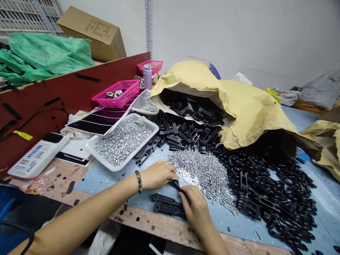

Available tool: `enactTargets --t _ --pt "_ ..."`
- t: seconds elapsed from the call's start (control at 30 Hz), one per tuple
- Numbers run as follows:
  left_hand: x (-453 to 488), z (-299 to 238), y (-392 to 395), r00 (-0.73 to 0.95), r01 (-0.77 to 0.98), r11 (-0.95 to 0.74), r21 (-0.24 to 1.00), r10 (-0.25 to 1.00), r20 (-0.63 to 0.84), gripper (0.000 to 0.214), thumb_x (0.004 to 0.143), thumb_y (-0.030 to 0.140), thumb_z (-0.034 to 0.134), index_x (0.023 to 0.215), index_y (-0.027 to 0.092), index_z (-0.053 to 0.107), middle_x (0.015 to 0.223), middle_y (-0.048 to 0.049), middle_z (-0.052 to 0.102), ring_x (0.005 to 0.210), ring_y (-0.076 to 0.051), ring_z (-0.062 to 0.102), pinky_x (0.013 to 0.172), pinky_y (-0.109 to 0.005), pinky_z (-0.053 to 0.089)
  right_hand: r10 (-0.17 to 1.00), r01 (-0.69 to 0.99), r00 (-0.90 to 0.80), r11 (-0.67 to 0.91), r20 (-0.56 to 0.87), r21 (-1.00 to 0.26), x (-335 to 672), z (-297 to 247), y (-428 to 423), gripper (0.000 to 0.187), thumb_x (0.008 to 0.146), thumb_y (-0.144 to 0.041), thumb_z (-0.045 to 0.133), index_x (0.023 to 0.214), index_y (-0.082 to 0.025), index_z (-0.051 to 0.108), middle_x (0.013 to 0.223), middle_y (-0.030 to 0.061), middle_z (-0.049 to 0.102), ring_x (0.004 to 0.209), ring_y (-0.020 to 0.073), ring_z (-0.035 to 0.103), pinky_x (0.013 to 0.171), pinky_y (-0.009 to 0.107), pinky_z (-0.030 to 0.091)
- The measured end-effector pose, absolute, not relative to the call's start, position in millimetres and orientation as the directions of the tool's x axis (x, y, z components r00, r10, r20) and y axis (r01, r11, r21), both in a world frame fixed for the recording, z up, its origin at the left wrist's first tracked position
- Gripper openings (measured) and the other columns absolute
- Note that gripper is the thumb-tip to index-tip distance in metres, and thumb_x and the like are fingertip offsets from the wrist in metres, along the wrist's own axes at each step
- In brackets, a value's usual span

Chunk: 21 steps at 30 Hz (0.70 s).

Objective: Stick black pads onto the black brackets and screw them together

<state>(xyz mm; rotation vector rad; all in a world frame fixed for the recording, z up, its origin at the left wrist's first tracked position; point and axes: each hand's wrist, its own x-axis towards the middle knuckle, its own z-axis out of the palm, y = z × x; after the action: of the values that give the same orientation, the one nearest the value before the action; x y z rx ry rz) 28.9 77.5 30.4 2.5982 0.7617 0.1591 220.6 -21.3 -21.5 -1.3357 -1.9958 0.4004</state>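
Note:
My left hand (158, 175), with a green bead bracelet at the wrist, has its fingers pinched at the near edge of a heap of small silver screws (203, 173). My right hand (195, 207) is closed on a black plastic bracket (175, 183) held between the two hands. Two more black brackets (166, 204) lie flat on the blue mat just in front of my hands. What the left fingertips pinch is too small to make out.
A white tray (91, 145) of silver washers sits left of the screws, a second tray (138, 106) behind it. A yellow sack (239, 102) spills black brackets (268, 191) to the right. Pink baskets (119, 94), a white device (37, 156) and a red board (34, 102) stand left.

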Motion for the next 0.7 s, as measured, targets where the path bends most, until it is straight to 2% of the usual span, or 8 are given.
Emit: enactTargets --t 0.23,0.4,0.6,0.7 --pt "25.7 28.8 77.6 0.846 0.488 -0.749 0.448 0.532 -0.033 0.022 0.088 0.014 0.059 0.104 0.027 0.067 0.097 -0.0005 0.068 0.094 -0.019 0.06 0.084 -0.031 0.038 0.892 0.681 -0.237 0.436 0.385 -0.589 220.2 -24.7 -21.8 0.012 0.091 -0.013 0.049 0.096 -0.02 0.057 0.085 0.0053 0.063 0.082 0.0201 0.059 0.074 0.033 0.049" --pt "21.4 29.2 70.7 0.821 0.524 -0.71 0.471 0.568 -0.058 0.023 0.089 0.016 0.058 0.106 0.028 0.067 0.095 0.0001 0.068 0.091 -0.018 0.061 0.082 -0.03 0.04 0.896 0.67 -0.291 0.441 0.335 -0.597 223.3 -26.1 -19.1 0.015 0.091 -0.012 0.048 0.101 -0.02 0.057 0.089 0.0056 0.063 0.084 0.0196 0.058 0.075 0.034 0.048" --pt "18.8 28.0 62.7 0.776 0.579 -0.655 0.485 0.625 -0.082 0.02 0.09 0.018 0.057 0.104 0.027 0.068 0.093 -0.0015 0.067 0.09 -0.02 0.06 0.08 -0.031 0.042 0.908 0.685 -0.327 0.418 0.261 -0.597 230.3 -13.6 -14.4 0.013 0.091 -0.017 0.05 0.097 -0.022 0.061 0.092 0.0057 0.062 0.086 0.0197 0.059 0.076 0.033 0.049" --pt "18.3 27.7 51.8 0.763 0.591 -0.628 0.507 0.639 -0.099 0.023 0.088 0.016 0.058 0.105 0.028 0.067 0.092 -0.002 0.067 0.089 -0.021 0.061 0.08 -0.032 0.043 0.903 0.713 -0.283 0.423 0.323 -0.559 235.0 0.6 13.7 0.017 0.093 -0.024 0.047 0.104 -0.022 0.06 0.098 0.0074 0.059 0.09 0.0201 0.058 0.078 0.033 0.05"
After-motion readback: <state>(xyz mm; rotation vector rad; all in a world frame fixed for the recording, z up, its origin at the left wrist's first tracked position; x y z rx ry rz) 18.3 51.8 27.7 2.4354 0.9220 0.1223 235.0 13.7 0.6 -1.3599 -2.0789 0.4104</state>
